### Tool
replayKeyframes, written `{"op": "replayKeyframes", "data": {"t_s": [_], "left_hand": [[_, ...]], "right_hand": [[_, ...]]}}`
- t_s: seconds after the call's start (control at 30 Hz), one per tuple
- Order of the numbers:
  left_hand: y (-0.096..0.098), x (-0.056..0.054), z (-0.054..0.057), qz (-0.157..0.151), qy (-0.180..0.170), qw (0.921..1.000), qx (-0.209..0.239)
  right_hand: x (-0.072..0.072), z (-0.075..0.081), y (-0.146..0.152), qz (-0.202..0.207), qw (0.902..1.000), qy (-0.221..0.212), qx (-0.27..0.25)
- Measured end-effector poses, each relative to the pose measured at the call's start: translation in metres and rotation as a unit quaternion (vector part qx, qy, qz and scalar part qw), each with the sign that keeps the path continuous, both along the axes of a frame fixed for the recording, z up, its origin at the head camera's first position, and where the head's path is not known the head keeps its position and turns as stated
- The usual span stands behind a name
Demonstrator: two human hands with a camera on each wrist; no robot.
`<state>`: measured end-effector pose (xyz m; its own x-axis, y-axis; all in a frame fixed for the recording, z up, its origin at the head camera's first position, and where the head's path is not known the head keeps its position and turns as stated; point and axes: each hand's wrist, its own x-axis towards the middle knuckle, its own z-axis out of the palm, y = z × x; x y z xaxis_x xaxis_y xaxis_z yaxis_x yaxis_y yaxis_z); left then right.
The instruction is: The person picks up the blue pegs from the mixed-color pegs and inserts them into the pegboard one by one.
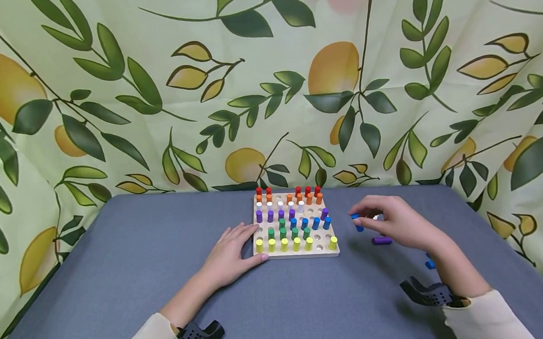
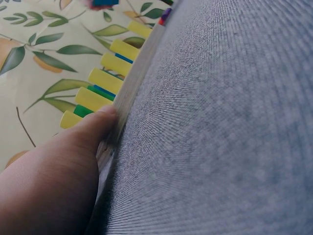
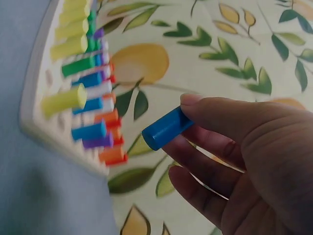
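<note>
A light wooden pegboard [image 1: 301, 255] lies on the table with rows of red, orange, white, purple, blue, green and yellow pegs, several holes bare. Straight-fingered, my left hand [image 1: 232, 253] rests against its left side; the thumb [image 2: 100, 120] touches the front edge by the yellow pegs [image 2: 105, 81]. To the right of the board, my right hand [image 1: 398, 221] pinches a blue peg [image 3: 166, 128] between thumb and fingers, held tilted above the table and apart from the board.
Under the right hand lies a purple peg [image 1: 381, 240] on the grey-blue tablecloth [image 1: 162, 235]. Blue pegs [image 1: 430, 264] sit beside the right forearm, partly hidden. A leaf-and-fruit patterned curtain [image 1: 265, 86] hangs behind the table.
</note>
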<state>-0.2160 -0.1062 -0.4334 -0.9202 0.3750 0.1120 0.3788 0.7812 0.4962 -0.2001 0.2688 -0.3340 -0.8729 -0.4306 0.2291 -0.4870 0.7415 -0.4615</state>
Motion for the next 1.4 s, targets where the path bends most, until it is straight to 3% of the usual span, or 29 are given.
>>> {"op": "replayKeyframes", "data": {"t_s": [0.43, 0.93, 1.1, 1.4], "left_hand": [[0.0, 0.0, 0.0, 0.002, 0.0, 1.0, 0.004], [-0.001, 0.0, -0.001, -0.003, 0.007, 1.0, 0.004], [-0.002, 0.001, 0.001, -0.003, 0.011, 0.9999, 0.003], [0.0, 0.0, -0.002, -0.003, 0.005, 1.0, 0.003]], "right_hand": [[-0.027, 0.016, -0.073, 0.055, 0.9966, -0.007, -0.061], [-0.052, 0.01, -0.135, 0.116, 0.9823, -0.027, -0.145], [-0.056, 0.004, -0.145, 0.106, 0.9821, -0.036, -0.152], [-0.067, -0.021, -0.145, 0.061, 0.9849, -0.075, -0.144]]}}
